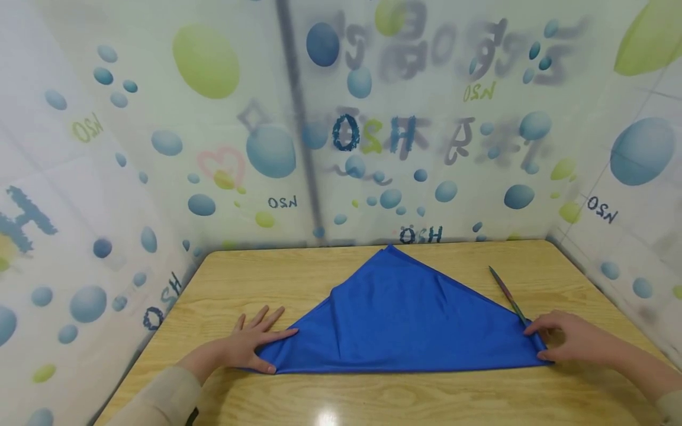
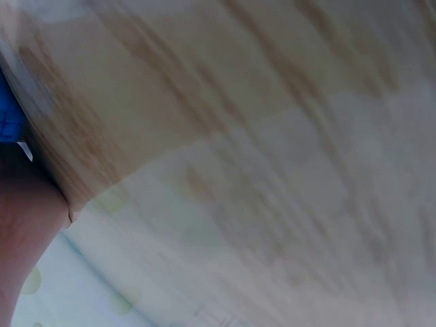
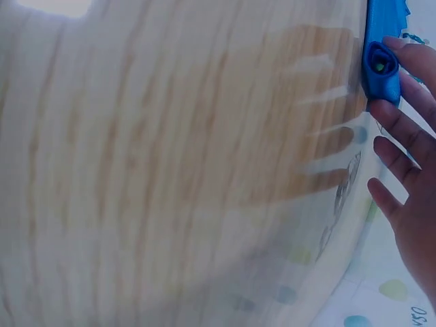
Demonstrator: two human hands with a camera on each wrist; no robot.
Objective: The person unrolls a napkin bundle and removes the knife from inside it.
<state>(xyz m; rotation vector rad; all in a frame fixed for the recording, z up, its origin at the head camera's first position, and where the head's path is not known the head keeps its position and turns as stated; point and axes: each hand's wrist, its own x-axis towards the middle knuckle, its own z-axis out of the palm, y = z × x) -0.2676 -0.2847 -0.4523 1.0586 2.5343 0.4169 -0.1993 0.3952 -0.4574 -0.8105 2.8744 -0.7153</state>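
Note:
A blue cloth [image 1: 394, 319] lies folded into a broad triangle, its long edge toward me and its peak at the table's back edge. With fingers spread, my left hand [image 1: 253, 343] rests on its left corner. My right hand [image 1: 572, 338] pinches the right corner, which is rolled up; the right wrist view shows the end of this blue roll [image 3: 381, 71] between thumb and fingers, with a speck of green inside. A thin, pointed stick [image 1: 503, 288], dark green and reddish, slants out from the cloth near that hand. Its lower end is hidden.
The pale wooden table [image 1: 250, 278] reaches back to a printed curtain [image 1: 367, 177] with blue and green spots. Similar curtain sides stand close at left and right. In the left wrist view, mostly tabletop [image 2: 170, 88] shows.

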